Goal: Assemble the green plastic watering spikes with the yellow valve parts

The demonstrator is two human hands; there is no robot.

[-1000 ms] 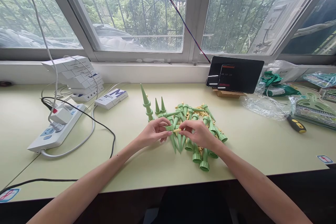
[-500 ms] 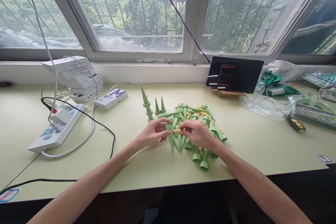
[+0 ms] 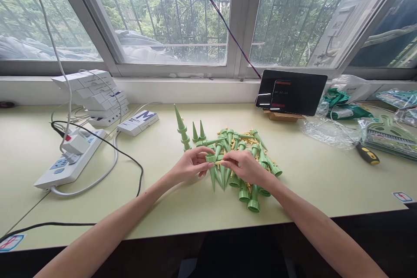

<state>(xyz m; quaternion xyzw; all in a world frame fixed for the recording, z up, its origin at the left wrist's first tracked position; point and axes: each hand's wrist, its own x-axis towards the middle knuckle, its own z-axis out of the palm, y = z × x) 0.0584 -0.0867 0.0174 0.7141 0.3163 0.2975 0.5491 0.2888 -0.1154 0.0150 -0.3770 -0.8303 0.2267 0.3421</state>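
My left hand (image 3: 194,163) is closed around a green plastic plant watering spike (image 3: 210,159), its open collar up and its point down. Between the thumb and fingers of my right hand (image 3: 243,165) is a small yellow valve piece (image 3: 218,163), held sideways against the spike's side just below the collar. Whether it sits in a hole there cannot be made out. Around and beyond my hands lies a pile of green spikes (image 3: 244,193) mixed with yellow pieces. Left of the pile a stack of joined spikes (image 3: 182,129) stands upright, with two spike tips (image 3: 198,131) pointing up beside it.
A white power strip (image 3: 70,160) with cables lies at the left, near stacked white boxes (image 3: 97,95) and a single box (image 3: 138,122). At the back, a phone leans on a black tablet (image 3: 302,93). Plastic packaging (image 3: 387,137) and a yellow-black handle (image 3: 368,154) are at the right.
My right hand has shifted very slightly, with the yellow piece still at the spike's side. My left hand keeps its grip, and the pile looks the same.
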